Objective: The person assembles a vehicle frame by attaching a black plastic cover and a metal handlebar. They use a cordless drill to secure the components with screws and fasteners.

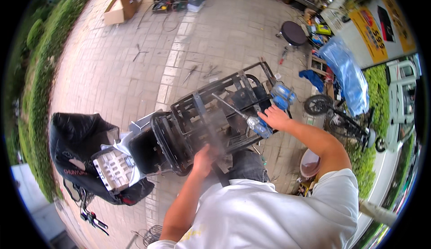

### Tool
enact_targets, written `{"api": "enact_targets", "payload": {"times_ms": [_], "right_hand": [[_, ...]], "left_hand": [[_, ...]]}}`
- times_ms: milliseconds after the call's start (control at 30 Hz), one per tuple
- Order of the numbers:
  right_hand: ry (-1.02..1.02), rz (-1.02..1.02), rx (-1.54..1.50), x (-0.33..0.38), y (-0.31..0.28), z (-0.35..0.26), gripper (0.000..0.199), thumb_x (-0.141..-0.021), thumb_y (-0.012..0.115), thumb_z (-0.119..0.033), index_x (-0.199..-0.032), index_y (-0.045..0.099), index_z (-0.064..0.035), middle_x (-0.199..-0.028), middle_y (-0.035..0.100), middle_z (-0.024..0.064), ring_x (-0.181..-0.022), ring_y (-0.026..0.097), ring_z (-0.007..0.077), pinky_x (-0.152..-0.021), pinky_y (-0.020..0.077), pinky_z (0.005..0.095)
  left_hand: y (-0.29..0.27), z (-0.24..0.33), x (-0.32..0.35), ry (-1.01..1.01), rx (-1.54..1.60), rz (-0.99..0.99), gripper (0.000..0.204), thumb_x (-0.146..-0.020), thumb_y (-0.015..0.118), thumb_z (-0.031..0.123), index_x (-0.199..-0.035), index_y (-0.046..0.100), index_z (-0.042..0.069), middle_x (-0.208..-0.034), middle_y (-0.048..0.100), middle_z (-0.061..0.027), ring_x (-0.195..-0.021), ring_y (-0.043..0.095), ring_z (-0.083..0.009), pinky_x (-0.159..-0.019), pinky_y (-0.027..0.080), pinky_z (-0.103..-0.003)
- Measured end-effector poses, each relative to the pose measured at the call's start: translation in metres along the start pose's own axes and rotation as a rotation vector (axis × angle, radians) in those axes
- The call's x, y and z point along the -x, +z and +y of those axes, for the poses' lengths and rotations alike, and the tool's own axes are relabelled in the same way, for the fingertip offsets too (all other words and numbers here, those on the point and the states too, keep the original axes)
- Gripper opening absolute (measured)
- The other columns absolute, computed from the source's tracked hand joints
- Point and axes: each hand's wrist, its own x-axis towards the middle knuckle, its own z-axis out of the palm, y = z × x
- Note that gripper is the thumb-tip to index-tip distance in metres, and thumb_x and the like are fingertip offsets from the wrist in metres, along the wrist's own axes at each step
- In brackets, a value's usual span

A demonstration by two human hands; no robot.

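In my right hand [274, 118] is a blue cordless impact wrench [259, 127], held by its handle with the fingers closed round it. Its battery end points away from me, and a long metal shaft runs from its nose over the black metal rear frame [196, 100] of an electric scooter. My left hand [203, 160] is smeared by motion beside the frame's near side, next to the open black seat bucket [146, 150]; its fingers cannot be made out. The middle of the frame is blurred too.
A black padded cover [78, 137] drapes the scooter's front, near the handlebar grip [96, 222]. Loose tools [190, 73] lie on the paving beyond the frame. A round stool [294, 33], a blue plastic sheet [345, 74] and a bucket [310, 163] stand to the right.
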Motion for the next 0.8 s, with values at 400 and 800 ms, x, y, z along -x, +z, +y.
{"api": "enact_targets", "payload": {"times_ms": [400,800], "right_hand": [[0.010,0.223,-0.866,0.022,-0.093,-0.023,0.067,-0.061,0.077,-0.022,-0.121,0.054,-0.0055,-0.100,0.064,0.0139,-0.091,0.063,0.0333,-0.073,0.0515,0.0389],[0.430,0.421,-1.368,0.082,-0.129,-0.055,0.054,-0.062,0.078,-0.012,-0.111,0.062,0.0019,-0.091,0.067,0.0162,-0.082,0.066,0.0282,-0.073,0.0505,0.0336]], "left_hand": [[0.137,0.066,-0.027,0.081,0.604,-0.220,0.035,-0.095,0.047,0.039,-0.100,0.056,0.006,-0.110,0.059,-0.0134,-0.101,0.054,-0.0282,-0.096,0.038,-0.041],[0.139,0.179,-0.091,0.515,0.436,-0.021,0.033,-0.098,0.044,0.036,-0.088,0.054,0.005,-0.085,0.059,-0.0083,-0.080,0.057,-0.0240,-0.076,0.046,-0.042]]}}
